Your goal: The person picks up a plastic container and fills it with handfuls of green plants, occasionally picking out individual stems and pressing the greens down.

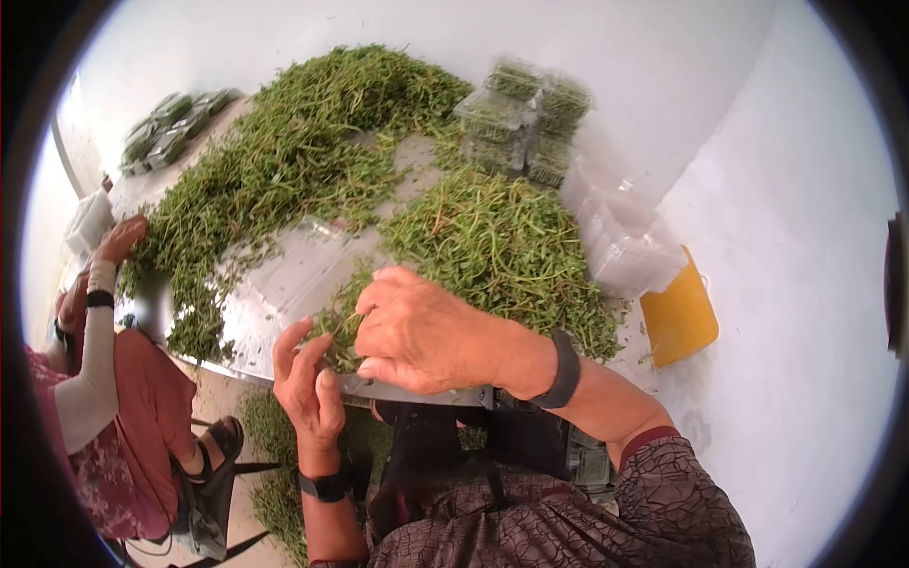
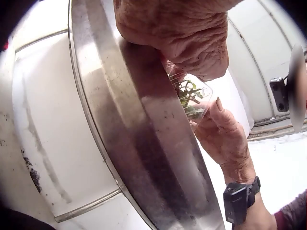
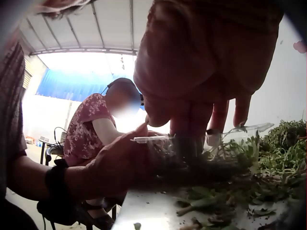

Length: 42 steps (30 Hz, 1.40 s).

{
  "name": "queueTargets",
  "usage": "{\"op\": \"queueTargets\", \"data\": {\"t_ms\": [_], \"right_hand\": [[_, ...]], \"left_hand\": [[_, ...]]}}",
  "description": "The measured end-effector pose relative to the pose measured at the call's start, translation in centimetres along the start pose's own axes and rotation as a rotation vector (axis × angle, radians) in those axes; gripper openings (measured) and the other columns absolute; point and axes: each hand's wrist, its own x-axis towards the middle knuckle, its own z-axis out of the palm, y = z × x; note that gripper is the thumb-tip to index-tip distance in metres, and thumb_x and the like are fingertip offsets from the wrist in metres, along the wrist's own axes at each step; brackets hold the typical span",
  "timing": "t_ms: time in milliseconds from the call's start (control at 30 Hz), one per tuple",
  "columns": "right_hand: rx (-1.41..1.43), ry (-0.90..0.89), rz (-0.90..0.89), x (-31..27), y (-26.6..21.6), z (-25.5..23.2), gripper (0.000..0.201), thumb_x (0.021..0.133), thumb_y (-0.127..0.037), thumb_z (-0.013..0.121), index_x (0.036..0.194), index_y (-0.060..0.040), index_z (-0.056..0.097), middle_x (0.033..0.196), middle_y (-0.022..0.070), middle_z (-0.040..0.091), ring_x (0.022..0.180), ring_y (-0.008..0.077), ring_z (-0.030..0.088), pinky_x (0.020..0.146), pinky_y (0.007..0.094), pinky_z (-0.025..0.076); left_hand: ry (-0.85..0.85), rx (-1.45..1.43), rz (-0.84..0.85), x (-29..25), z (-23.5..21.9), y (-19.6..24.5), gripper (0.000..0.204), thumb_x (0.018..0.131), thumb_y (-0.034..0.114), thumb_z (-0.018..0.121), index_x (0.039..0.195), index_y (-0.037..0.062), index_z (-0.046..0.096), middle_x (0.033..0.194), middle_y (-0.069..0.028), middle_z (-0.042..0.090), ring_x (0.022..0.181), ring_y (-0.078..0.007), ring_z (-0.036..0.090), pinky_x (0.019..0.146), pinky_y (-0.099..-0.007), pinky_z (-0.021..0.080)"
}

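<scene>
Just under the right hand [image 3: 206, 62] sits a clear box [image 3: 160, 149].

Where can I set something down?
The silver metal tabletop shows bare near its front edge, between the long green leafy heap and the clear plastic container; a littered strip lies between that heap and the smaller green heap. Crowded: around the right hand, by the stacked clear plastic boxes.

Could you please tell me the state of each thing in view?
Greens: loose, heaped
Clear box: open, greens inside
Right hand: fingers down in the box
Left hand: at the box's side
Stacked boxes: filled with greens
Nested boxes: apparently empty
Table: strewn with greens
Other person: seated
</scene>
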Motion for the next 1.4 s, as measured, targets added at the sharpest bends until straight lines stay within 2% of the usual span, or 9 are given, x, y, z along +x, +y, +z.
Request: {"op": "queueTargets", "data": {"t_ms": [200,400,533,667,800,967,1100,1267,1400], "right_hand": [[-0.047,-0.166,0.056,0.3,0.8,0.6,0.027,0.082,-0.03,0.067,0.072,-0.0045,0.067,0.075,0.0099,0.065,0.096,0.0299,0.059,0.092,0.0432,0.041],[-0.234,-0.051,0.03,0.5,1.7,-3.3,0.02,0.082,-0.021,0.064,0.075,-0.0018,0.064,0.071,0.0121,0.061,0.08,0.0298,0.062,0.078,0.0421,0.048],[-0.42,0.103,0.289,-0.8,5.4,-7.4,0.011,0.081,-0.007,0.06,0.086,0.0004,0.067,0.081,0.0157,0.065,0.08,0.0319,0.064,0.079,0.045,0.053],[-0.544,0.025,0.862,-2.2,9.1,-10.4,0.036,0.085,-0.01,0.062,0.12,-0.0018,0.065,0.113,0.0199,0.068,0.106,0.034,0.064,0.095,0.0428,0.051],[-0.664,0.015,0.899,-4.1,12.6,-10.6,0.033,0.082,-0.011,0.064,0.113,-0.0012,0.066,0.107,0.0194,0.07,0.095,0.0322,0.069,0.088,0.0442,0.055],[-0.331,-0.016,1.055,-5.0,15.4,-11.3,0.025,0.074,-0.005,0.061,0.095,-0.0089,0.074,0.098,0.0172,0.072,0.093,0.0346,0.068,0.082,0.0413,0.055],[-0.36,0.046,1.094,-4.3,13.2,-11.9,0.022,0.071,-0.003,0.06,0.083,-0.0115,0.076,0.088,0.0156,0.072,0.088,0.0347,0.069,0.078,0.04,0.055],[-0.694,0.343,0.853,-4.4,11.1,-12.1,0.019,0.071,-0.001,0.062,0.08,-0.0111,0.075,0.082,0.0137,0.071,0.084,0.0328,0.069,0.076,0.041,0.054],[-0.682,0.354,0.862,-3.9,9.4,-13.2,0.018,0.074,-0.002,0.062,0.081,-0.0103,0.075,0.08,0.013,0.071,0.082,0.0321,0.069,0.074,0.0417,0.054]], "left_hand": [[-0.019,-0.004,-0.085,-0.2,0.0,0.2,0.045,0.096,0.039,0.049,0.105,-0.0015,0.067,0.122,-0.0219,0.058,0.101,-0.0324,0.061,0.08,-0.0377,0.05],[0.002,-0.011,-0.076,-0.4,0.1,-0.2,0.046,0.095,0.039,0.049,0.105,-0.0016,0.067,0.122,-0.022,0.058,0.106,-0.0342,0.06,0.083,-0.0392,0.05],[0.018,-0.001,-0.067,-0.4,0.2,-0.3,0.046,0.095,0.04,0.049,0.106,-0.0016,0.067,0.122,-0.022,0.058,0.101,-0.032,0.062,0.08,-0.0376,0.05],[0.022,-0.009,-0.071,-0.5,0.3,-0.4,0.047,0.096,0.04,0.048,0.108,-0.0016,0.066,0.121,-0.0212,0.059,0.089,-0.0274,0.063,0.073,-0.0346,0.05],[0.018,-0.01,-0.028,-0.5,0.2,-0.7,0.048,0.097,0.04,0.047,0.108,-0.0016,0.066,0.121,-0.0208,0.059,0.085,-0.0254,0.062,0.069,-0.0326,0.049],[0.034,0.028,0.042,-0.1,0.3,-0.6,0.046,0.096,0.038,0.046,0.106,-0.0019,0.066,0.12,-0.0209,0.059,0.082,-0.0246,0.062,0.067,-0.0321,0.049],[0.037,0.032,0.048,0.0,0.3,-0.6,0.045,0.096,0.036,0.046,0.105,-0.0024,0.066,0.119,-0.0211,0.06,0.078,-0.0236,0.061,0.066,-0.0317,0.049],[0.035,0.022,0.032,-0.1,0.3,-0.5,0.044,0.095,0.035,0.047,0.105,-0.0026,0.066,0.119,-0.0213,0.06,0.078,-0.0232,0.061,0.066,-0.0316,0.049],[0.035,0.032,0.036,0.0,0.2,-0.4,0.043,0.095,0.034,0.047,0.105,-0.0026,0.066,0.119,-0.0216,0.06,0.083,-0.0258,0.062,0.07,-0.0331,0.05]]}}
